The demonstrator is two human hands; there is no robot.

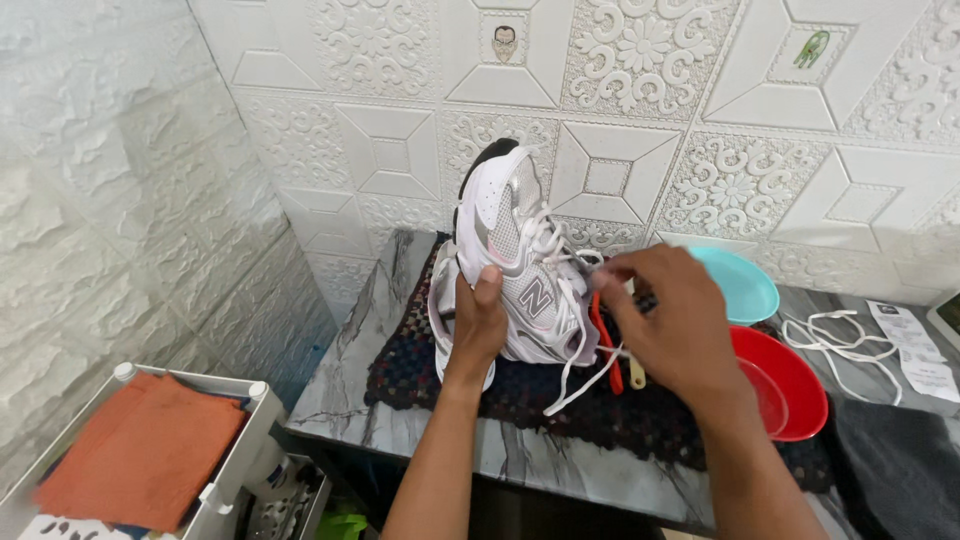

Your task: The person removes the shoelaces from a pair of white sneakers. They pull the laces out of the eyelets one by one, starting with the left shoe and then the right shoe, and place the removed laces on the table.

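A white and grey sneaker stands toe-up above a dark crocheted mat. My left hand grips the sneaker at its heel and side, thumb on the upper. My right hand pinches the white lace near the eyelets, and loose lace ends dangle down toward the mat. An orange tool and a pale handle lie on the mat just behind my right hand, partly hidden.
A red bowl and a turquoise bowl sit to the right on the marble table. Another loose white lace and a paper slip lie further right. A white cart with orange cloth stands lower left. Embossed white wall behind.
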